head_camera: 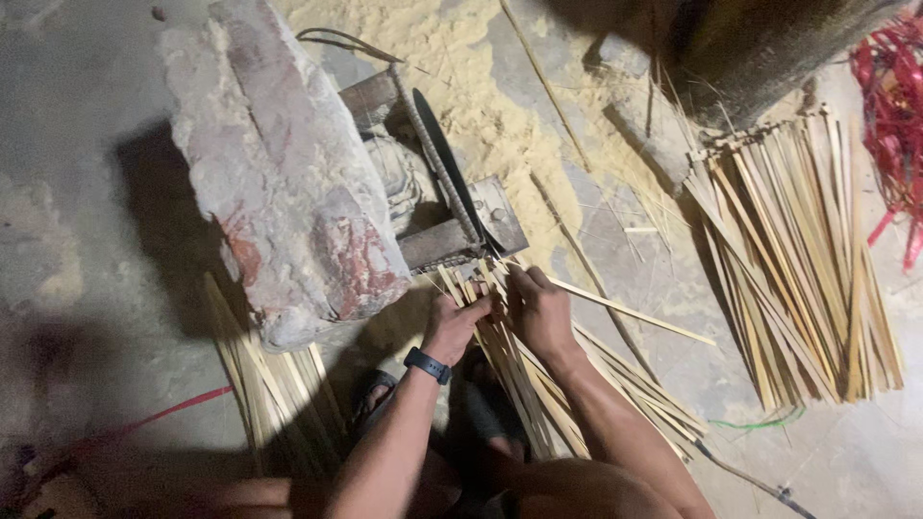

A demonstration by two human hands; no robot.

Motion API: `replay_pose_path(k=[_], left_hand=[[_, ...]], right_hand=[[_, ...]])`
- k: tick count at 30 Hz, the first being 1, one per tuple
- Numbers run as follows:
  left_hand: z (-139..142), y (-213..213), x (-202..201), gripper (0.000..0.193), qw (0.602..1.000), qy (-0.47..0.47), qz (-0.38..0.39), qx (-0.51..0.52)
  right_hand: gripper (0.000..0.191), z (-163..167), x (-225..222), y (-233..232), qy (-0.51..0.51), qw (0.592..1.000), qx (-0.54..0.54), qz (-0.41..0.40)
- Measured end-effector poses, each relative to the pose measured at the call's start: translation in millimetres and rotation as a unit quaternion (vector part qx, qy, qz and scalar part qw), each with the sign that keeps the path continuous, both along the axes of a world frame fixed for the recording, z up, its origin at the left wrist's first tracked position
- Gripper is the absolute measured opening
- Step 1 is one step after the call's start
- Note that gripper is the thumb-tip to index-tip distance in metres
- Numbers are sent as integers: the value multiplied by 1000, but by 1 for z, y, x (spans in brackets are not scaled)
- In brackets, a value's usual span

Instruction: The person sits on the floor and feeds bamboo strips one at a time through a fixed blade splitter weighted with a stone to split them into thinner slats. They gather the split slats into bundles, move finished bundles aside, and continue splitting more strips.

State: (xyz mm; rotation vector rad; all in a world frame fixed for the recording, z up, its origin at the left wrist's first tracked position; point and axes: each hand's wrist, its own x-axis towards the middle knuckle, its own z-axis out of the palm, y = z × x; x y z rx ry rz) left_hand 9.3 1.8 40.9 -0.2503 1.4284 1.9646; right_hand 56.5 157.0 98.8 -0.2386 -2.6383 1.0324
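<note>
Both forearms enter from the bottom edge, my bare knees below them, and a black band sits on my left wrist (427,365). My left hand (456,322) is closed over the near ends of a bundle of pale, flat split-bamboo strips (538,384), fingers curled round several of them; my right hand (541,309) lies on top of the same bundle, fingers bent and pressing down, so the strips stay flat and together. The bundle runs from between my knees up to the small circular saw blade (444,159), dark and standing on edge in a rusty metal frame (452,240), its far ends just at the frame; that alignment appears to be why the strips are gripped near their tips, though I cannot see whether they touch the blade. A large, rough, reddish-grey stone block (279,163) lies on the frame's left side, seemingly weighting it. Pale sawdust (471,67) is heaped beyond the blade. A second, fanned pile of bamboo strips (798,269) lies well apart on the right, beside a tangle of red cord (894,106). More strips (269,394) lie to the left near my sandalled foot (370,394), on a grey concrete floor (77,144).
</note>
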Motion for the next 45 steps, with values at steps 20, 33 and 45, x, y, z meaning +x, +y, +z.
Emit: replay_pose_path(k=[20, 33, 45], left_hand=[[14, -2, -8, 33, 997, 39, -58, -23], [18, 9, -3, 25, 996, -71, -23, 59], [1, -13, -8, 31, 989, 47, -92, -107]], right_hand=[[10, -9, 21, -2, -66, 997, 31, -23], [20, 36, 73, -6, -45, 999, -8, -12], [53, 7, 0, 0, -47, 999, 20, 9]])
